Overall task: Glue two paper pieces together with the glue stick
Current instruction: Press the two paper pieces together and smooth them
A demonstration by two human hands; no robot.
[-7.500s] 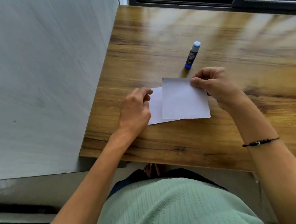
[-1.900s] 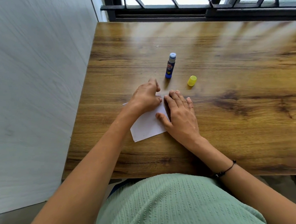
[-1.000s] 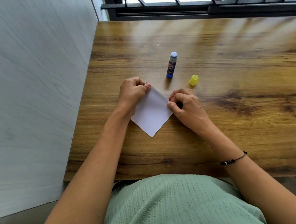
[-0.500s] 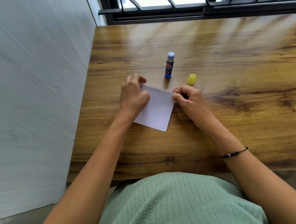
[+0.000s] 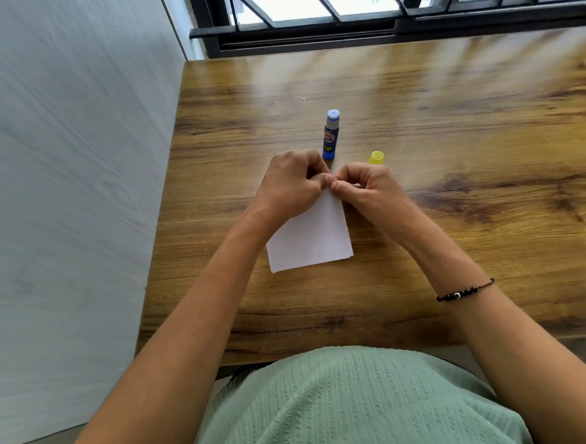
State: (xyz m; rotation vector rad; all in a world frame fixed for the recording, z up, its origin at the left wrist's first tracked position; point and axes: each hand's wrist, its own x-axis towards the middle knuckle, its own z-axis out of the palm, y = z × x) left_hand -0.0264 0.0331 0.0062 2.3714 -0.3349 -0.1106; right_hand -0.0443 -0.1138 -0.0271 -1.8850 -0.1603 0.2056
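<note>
— Where's the paper?
— White paper (image 5: 311, 239) lies mid-frame on the wooden table (image 5: 451, 136); left hand (image 5: 291, 184) and right hand (image 5: 368, 188) pinch its top edge, seemingly.
— Glue?
— Uncapped glue stick (image 5: 331, 135) stands above them, yellow cap (image 5: 377, 157) beside.

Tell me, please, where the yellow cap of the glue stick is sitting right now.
The yellow cap rests on the wooden table, just beyond the right hand and a little right of the upright glue stick.
</note>
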